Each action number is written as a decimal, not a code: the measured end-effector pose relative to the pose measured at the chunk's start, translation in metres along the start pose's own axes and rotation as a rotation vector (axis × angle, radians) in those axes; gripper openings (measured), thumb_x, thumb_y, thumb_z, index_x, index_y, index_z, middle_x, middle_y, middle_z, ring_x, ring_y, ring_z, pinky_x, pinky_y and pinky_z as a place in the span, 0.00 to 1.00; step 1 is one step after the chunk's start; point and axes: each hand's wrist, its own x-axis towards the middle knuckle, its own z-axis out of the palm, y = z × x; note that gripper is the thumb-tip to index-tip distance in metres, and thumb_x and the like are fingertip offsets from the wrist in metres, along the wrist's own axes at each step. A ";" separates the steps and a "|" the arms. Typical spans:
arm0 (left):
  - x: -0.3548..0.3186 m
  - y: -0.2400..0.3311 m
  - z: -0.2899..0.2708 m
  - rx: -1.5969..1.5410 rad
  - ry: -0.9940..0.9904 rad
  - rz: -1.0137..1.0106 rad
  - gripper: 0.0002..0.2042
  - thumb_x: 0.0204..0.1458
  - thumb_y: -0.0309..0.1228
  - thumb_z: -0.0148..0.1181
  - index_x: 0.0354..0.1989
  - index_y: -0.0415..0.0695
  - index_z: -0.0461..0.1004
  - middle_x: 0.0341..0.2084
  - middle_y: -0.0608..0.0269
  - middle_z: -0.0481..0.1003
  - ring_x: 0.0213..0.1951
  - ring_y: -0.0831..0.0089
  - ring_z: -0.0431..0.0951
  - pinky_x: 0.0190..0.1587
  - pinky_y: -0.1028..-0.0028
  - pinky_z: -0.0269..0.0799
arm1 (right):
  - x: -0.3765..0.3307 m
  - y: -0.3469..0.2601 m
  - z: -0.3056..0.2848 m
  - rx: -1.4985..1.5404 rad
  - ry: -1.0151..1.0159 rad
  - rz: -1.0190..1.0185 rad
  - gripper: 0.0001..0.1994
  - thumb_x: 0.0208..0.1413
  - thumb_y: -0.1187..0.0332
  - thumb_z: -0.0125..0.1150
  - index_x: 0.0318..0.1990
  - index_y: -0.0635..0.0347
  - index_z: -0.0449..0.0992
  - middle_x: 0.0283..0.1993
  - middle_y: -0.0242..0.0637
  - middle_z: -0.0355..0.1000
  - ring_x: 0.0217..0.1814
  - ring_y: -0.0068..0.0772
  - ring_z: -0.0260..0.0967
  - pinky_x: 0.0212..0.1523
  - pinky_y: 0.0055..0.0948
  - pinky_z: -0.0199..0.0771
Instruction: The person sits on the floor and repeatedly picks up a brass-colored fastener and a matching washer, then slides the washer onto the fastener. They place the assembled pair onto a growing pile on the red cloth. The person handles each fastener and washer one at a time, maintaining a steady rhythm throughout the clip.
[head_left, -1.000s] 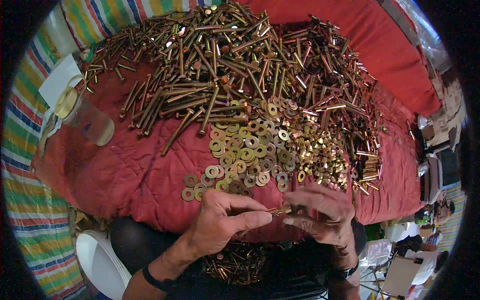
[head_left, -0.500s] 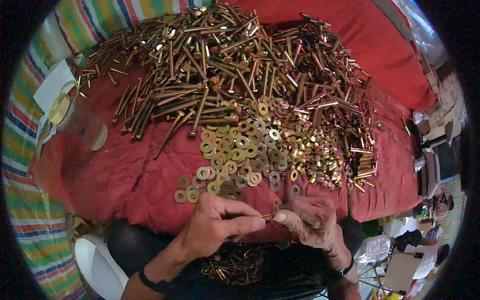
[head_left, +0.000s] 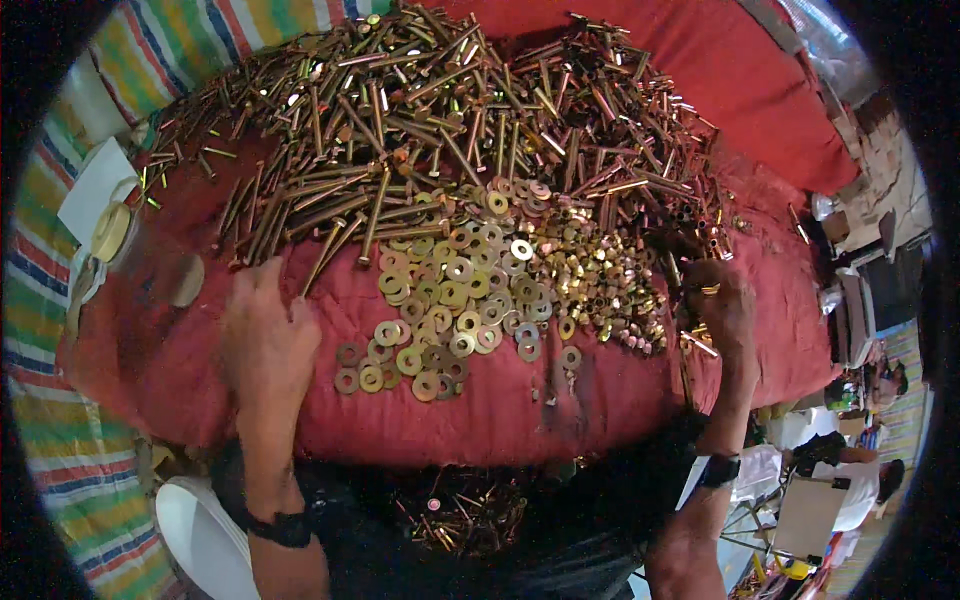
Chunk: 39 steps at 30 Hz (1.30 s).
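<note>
My left hand [head_left: 268, 330] is at the left end of the long bolts [head_left: 325, 190], its bent fingers beside the nearest bolt ends; motion blurs the fingertips. On the right, my right hand [head_left: 725, 305] reaches down over the small brass-coloured sleeves and short bolts [head_left: 699, 343] at the edge of the pile. Its fingers curl down and are partly hidden, so what they touch is unclear. Between the hands lie flat washers [head_left: 460, 270] and a heap of small gold nuts [head_left: 600, 275].
A big bolt heap [head_left: 400, 90] covers the back of the red cloth [head_left: 480, 420]. A clear jar [head_left: 150, 250] lies at the left by a white sheet [head_left: 98, 192]. More bolts [head_left: 470, 515] lie in my lap. A white chair [head_left: 200, 525] stands at lower left.
My hands were together at the front edge around a small bolt-like piece. They have parted: the left moved up and left to the long bolts, the right up and right to the sleeves.
</note>
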 end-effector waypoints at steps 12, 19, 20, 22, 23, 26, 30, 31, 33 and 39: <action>-0.015 -0.007 0.004 -0.099 0.016 0.111 0.09 0.51 0.25 0.62 0.40 0.37 0.78 0.41 0.44 0.75 0.45 0.44 0.77 0.50 0.50 0.72 | -0.008 -0.001 0.007 -0.254 0.054 0.140 0.17 0.45 0.73 0.68 0.46 0.53 0.84 0.45 0.43 0.81 0.47 0.51 0.80 0.46 0.44 0.77; -0.008 0.004 0.015 -0.145 0.071 0.077 0.14 0.52 0.24 0.64 0.47 0.37 0.79 0.42 0.42 0.78 0.48 0.44 0.79 0.52 0.54 0.74 | -0.002 -0.003 0.017 -0.383 0.159 -0.051 0.19 0.44 0.73 0.72 0.47 0.51 0.85 0.42 0.44 0.82 0.47 0.49 0.80 0.46 0.44 0.77; -0.005 0.003 0.015 -0.170 0.080 0.095 0.12 0.53 0.25 0.63 0.45 0.38 0.79 0.40 0.43 0.78 0.46 0.44 0.79 0.49 0.53 0.74 | -0.002 -0.003 0.016 -0.368 0.121 -0.092 0.22 0.42 0.73 0.74 0.50 0.50 0.85 0.44 0.44 0.82 0.47 0.48 0.79 0.48 0.43 0.78; -0.002 0.002 0.013 -0.142 0.067 0.107 0.08 0.54 0.28 0.61 0.40 0.38 0.80 0.36 0.46 0.78 0.41 0.44 0.79 0.45 0.52 0.74 | -0.005 -0.003 0.013 -0.347 0.116 -0.102 0.22 0.42 0.73 0.73 0.49 0.50 0.85 0.44 0.45 0.82 0.47 0.47 0.80 0.48 0.42 0.78; -0.001 0.002 0.011 -0.175 0.085 0.139 0.08 0.53 0.27 0.62 0.40 0.38 0.80 0.35 0.47 0.78 0.40 0.46 0.79 0.44 0.53 0.74 | -0.006 -0.003 0.012 -0.327 0.134 -0.148 0.22 0.42 0.73 0.73 0.49 0.50 0.85 0.45 0.45 0.82 0.47 0.46 0.80 0.48 0.42 0.78; 0.000 0.004 0.004 -0.246 0.158 0.168 0.07 0.52 0.24 0.65 0.38 0.38 0.81 0.33 0.50 0.78 0.37 0.51 0.80 0.42 0.58 0.75 | -0.002 -0.007 0.009 -0.232 0.127 -0.024 0.22 0.43 0.73 0.71 0.51 0.51 0.84 0.48 0.47 0.80 0.49 0.50 0.79 0.50 0.42 0.77; 0.002 0.013 -0.011 -0.585 0.342 0.141 0.07 0.51 0.21 0.68 0.39 0.37 0.82 0.31 0.58 0.78 0.35 0.66 0.79 0.40 0.69 0.74 | 0.010 -0.032 0.008 0.011 0.323 -0.173 0.15 0.56 0.76 0.65 0.51 0.60 0.82 0.47 0.43 0.81 0.48 0.40 0.80 0.51 0.35 0.77; 0.003 0.016 -0.015 -0.720 0.304 0.065 0.08 0.51 0.20 0.69 0.39 0.37 0.82 0.31 0.60 0.78 0.35 0.70 0.78 0.40 0.72 0.73 | 0.012 -0.043 0.008 0.112 0.385 -0.105 0.12 0.59 0.77 0.63 0.50 0.62 0.82 0.46 0.41 0.82 0.47 0.36 0.80 0.51 0.33 0.77; 0.004 0.020 -0.023 -0.716 0.350 0.173 0.07 0.54 0.22 0.67 0.41 0.38 0.82 0.35 0.62 0.80 0.39 0.74 0.78 0.45 0.73 0.73 | 0.003 -0.066 0.002 0.428 0.325 -0.039 0.14 0.58 0.78 0.63 0.52 0.63 0.81 0.46 0.40 0.81 0.49 0.33 0.79 0.52 0.30 0.77; -0.002 0.043 -0.021 -1.322 0.094 0.062 0.07 0.63 0.25 0.61 0.46 0.38 0.80 0.34 0.61 0.80 0.35 0.74 0.79 0.41 0.76 0.75 | -0.051 -0.122 0.018 0.836 -0.085 -0.020 0.19 0.55 0.82 0.64 0.56 0.65 0.77 0.48 0.34 0.78 0.49 0.28 0.77 0.54 0.27 0.76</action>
